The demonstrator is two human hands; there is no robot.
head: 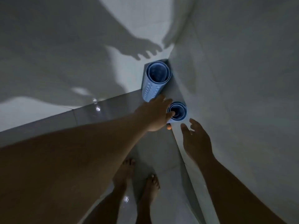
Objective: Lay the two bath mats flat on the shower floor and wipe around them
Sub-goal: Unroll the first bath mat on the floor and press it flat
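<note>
Two blue bath mats stand rolled up on end in the shower corner. The taller roll (155, 81) leans in the far corner; the shorter roll (179, 110) stands nearer, against the right wall. My left hand (155, 113) grips the rim of the shorter roll, with its thumb hooked inside the open top and fingers behind it. My right hand (196, 141) hovers just below that roll with fingers spread, touching nothing.
White tiled walls (242, 78) close in on the far side and the right. The glossy grey floor (155, 156) is wet with bright reflections. My bare feet (137, 180) stand just below the hands. Shadows of my arms fall on the far wall.
</note>
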